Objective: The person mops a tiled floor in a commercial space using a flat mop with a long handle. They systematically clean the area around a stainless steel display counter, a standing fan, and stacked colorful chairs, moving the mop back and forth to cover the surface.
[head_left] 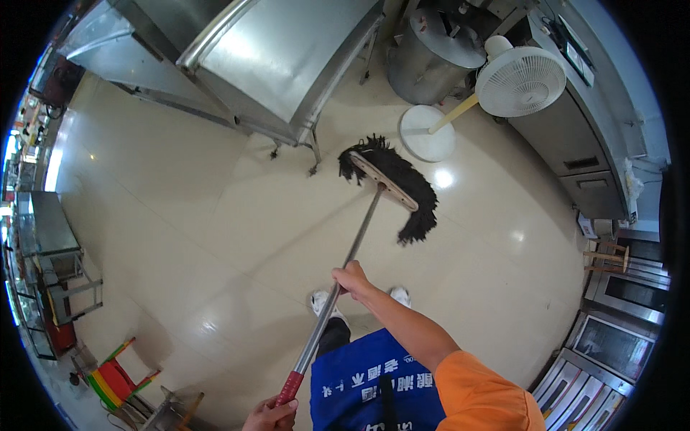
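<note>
Currently, the mop (364,226) slants forward from the person, its black strands (404,170) spread on the floor (215,201) just beside the fan base (429,136) and near the table leg (314,147). The right hand (351,280) has its fingers curled around the bare metal shaft (318,327) at mid-length. The left hand (272,415) has its fingers wrapped around the red grip (290,386).

Handling: expect a stiff, fairly light shaft and soft, limp strands. Weight probably gathers at the plate (384,183). Smooth metal may slip under a damp palm; the red grip and mid-shaft are suitable holding points, hands well apart for leverage. No part looks fragile.

Visibility limits: the picture's lower edge cuts off part of the left hand, and the shaft's upper end does not show. The strands' underside is hidden; whether they are wet cannot be told.
</note>
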Tool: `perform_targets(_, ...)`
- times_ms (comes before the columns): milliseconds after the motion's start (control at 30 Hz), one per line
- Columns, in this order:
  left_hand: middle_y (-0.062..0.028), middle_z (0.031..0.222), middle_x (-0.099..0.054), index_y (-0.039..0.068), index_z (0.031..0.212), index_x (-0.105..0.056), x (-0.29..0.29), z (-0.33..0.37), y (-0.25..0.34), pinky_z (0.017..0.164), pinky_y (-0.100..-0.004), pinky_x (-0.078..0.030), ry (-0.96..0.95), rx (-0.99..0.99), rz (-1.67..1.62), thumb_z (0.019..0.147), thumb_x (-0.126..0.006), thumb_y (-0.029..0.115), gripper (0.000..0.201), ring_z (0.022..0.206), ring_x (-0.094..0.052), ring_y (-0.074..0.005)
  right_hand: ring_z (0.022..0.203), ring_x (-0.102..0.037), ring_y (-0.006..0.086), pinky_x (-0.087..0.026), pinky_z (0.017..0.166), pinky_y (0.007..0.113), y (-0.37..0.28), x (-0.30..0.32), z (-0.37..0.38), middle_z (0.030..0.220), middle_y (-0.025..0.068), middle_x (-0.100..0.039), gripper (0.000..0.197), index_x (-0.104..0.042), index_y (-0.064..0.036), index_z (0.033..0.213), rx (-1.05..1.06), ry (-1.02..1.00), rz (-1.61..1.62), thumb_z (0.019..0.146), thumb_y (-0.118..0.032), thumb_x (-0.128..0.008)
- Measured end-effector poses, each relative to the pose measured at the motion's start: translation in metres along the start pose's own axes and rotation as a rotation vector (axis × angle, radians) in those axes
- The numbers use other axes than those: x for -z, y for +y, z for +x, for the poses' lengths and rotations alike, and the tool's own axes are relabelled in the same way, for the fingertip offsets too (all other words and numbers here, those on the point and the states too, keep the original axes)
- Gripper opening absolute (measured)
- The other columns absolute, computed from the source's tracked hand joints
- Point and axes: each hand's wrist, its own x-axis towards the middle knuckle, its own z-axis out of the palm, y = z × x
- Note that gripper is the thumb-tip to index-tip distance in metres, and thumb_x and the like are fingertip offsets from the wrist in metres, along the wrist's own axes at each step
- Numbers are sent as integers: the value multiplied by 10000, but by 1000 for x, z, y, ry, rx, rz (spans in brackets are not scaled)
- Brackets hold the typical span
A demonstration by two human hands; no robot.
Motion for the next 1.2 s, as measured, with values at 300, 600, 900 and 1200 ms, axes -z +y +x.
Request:
perform_targets(300, 105, 565, -383, 176, 914, -541, -105, 65, 22, 346, -190, -216, 37, -199, -354, 972, -584, 300, 143, 383, -299, -12, 502, -640, 294, -519, 407, 393, -143, -15, 84, 740, 205, -627, 292, -472, 110, 954, 98, -44, -301, 771, -80, -600)
perform_targets(600, -9, 562, -379, 41, 1016, -544, -249, 185, 87, 380, -252, -220, -336, -60, -632, 1021, -393, 459, 444, 401, -279, -91, 494, -650, 282, -508, 401, 402, -227, 70, 196, 642, 173, -644, 235, -508, 60, 934, 134, 5, -355, 778, -94, -593)
perform_targets(900, 69, 500, -383, 203, 767, -539, -218, 96, 6, 382, -254, -215, -21, 76, -419, 956, -551, 487, 341, 386, -315, -78, 512, -674, 274, -543, 431, 386, -151, 100, 93, 644, 210, -658, 299, -472, 138, 983, 14, -28, -618, 823, -82, -597)
perform_targets(1200, 0, 539, -382, 89, 812, -492, -301, 204, 102, 384, -248, -226, -423, 65, -533, 1003, -446, 490, 446, 388, -277, -93, 675, -714, 252, -581, 626, 386, -248, 171, 245, 749, 133, -716, 51, -738, -63, 698, 21, 247, -1018, 717, -108, -723)
